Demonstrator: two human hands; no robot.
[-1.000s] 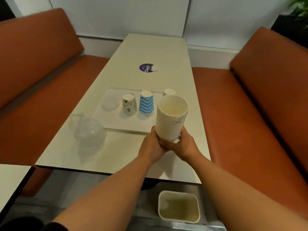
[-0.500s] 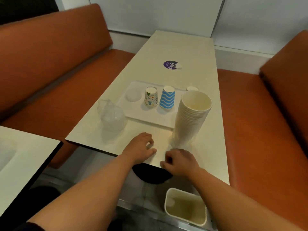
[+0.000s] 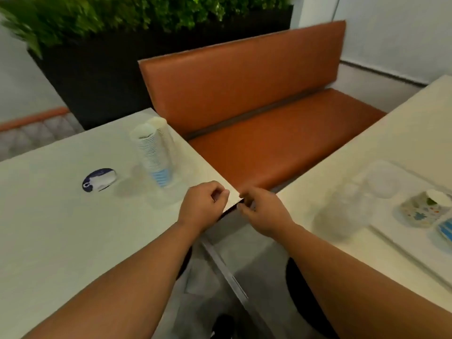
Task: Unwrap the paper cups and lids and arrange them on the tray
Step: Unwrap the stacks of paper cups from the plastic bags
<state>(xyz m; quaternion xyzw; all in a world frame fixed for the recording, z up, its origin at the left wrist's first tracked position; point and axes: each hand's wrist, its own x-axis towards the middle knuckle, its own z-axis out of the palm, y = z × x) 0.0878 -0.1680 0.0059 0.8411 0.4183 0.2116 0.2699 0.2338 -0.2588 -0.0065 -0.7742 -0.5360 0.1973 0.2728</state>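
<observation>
Wrapped cup stack (image 3: 152, 152) stands upright, beyond and left of left hand (image 3: 204, 206), the nearer; both hands curled, right hand (image 3: 265, 211) contents indiscernible

An orange padded bench (image 3: 256, 118) stands against a white wall (image 3: 396, 33). A dark planter (image 3: 97, 77) of green foliage (image 3: 110, 13) sits behind it. Two pale counters (image 3: 61, 228) flank grey floor (image 3: 232, 265).

Orange bench (image 3: 256, 99), blue-striped cup (image 3: 162, 176)
</observation>
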